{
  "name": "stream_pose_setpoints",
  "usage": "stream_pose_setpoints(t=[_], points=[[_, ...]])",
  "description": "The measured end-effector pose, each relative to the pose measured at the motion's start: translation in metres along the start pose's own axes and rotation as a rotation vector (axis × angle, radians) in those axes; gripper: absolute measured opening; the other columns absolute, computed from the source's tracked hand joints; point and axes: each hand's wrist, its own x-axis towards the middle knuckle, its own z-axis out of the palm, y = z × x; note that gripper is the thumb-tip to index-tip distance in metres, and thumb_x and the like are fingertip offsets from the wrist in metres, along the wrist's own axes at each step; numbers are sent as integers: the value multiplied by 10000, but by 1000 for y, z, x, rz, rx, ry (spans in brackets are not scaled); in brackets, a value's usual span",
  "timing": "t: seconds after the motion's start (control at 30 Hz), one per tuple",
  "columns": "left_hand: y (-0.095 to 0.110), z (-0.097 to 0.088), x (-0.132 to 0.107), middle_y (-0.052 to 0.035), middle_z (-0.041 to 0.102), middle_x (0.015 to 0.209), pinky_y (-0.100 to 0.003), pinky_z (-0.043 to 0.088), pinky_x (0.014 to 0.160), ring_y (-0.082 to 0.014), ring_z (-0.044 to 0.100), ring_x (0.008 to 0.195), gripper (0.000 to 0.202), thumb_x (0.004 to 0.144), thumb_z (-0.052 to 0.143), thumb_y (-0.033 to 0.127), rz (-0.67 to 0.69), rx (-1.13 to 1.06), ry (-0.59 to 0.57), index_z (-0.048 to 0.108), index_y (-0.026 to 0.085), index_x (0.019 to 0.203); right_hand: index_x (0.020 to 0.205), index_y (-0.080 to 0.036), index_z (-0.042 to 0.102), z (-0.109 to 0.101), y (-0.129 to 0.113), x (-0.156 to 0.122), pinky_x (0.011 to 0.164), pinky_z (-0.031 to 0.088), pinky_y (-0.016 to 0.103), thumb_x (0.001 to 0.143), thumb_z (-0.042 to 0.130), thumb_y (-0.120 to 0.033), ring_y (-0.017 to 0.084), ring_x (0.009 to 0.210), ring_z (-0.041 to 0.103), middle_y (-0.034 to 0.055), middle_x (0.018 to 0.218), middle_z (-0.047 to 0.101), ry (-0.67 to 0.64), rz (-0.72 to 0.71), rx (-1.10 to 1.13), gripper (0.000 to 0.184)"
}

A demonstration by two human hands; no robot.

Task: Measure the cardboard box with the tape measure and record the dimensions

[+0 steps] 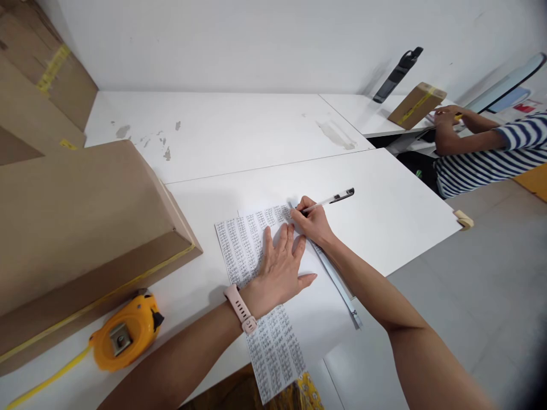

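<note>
My left hand point(280, 265) spreads flat over a white paper sheet of dense black script point(239, 256) on the white bench point(376, 222); beyond, my right hand point(316, 225) pinches a slim, black-ended pen point(328, 201), apparently writing; any next stroke would need steady paper.

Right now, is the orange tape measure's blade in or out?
Out: the yellow blade runs from the orange tape measure toward the picture's lower-left corner.
</note>
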Motion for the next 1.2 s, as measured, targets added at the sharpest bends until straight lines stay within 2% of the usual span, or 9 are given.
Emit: stream_pose_setpoints(t=[0.2,0.57,0.8,0.9,1.0,1.07,1.2], points=[[-1,2,-1,-274,260,1645,-696,86,1211,-401,139,1556,851,979,358,681,5,-1,22,354,57,1558,613,-230,438,-1,0,0,552,301,281,739,623,-252,113,563,357,-59,571,411,28,-12,-6,225],[0,5,-1,-241,306,1638,-684,51,1220,-388,116,1561,841,975,351,686,1,-14,41,365,77,1556,621,-229,433,-1,0,-1,538,296,277,740,636,-262,111,558,346,-57,567,409,4,2,-13,237],[0,3,-1,-266,284,1639,-687,71,1215,-395,136,1557,849,971,373,687,0,-9,39,365,67,1552,616,-223,435,-1,1,0,537,303,273,743,655,-236,105,556,350,-62,573,399,12,13,0,255],[-1,0,-1,-279,258,1644,-690,96,1209,-402,156,1552,849,967,391,685,5,-7,40,366,65,1547,688,-219,481,-5,3,1,553,346,270,784,696,-344,106,574,397,-53,626,457,31,29,72,267],[-3,-3,-1,-286,263,1640,-688,125,1203,-407,183,1544,834,961,416,681,15,-17,31,393,68,1526,853,-226,532,-8,4,3,563,408,279,780,735,-485,115,587,484,-36,730,551,-36,52,191,337],[-4,-4,0,-285,278,1635,-686,139,1199,-404,189,1542,831,953,427,688,21,-26,34,411,71,1510,890,-229,531,-8,4,2,563,426,287,782,734,-505,123,584,514,-32,739,570,-56,48,209,359],[-7,0,1,-279,334,1610,-679,137,1197,-397,192,1538,830,941,427,705,28,-52,49,429,84,1491,766,-234,483,-6,2,-2,506,327,266,837,661,-391,107,518,401,-69,586,445,11,8,56,248]])
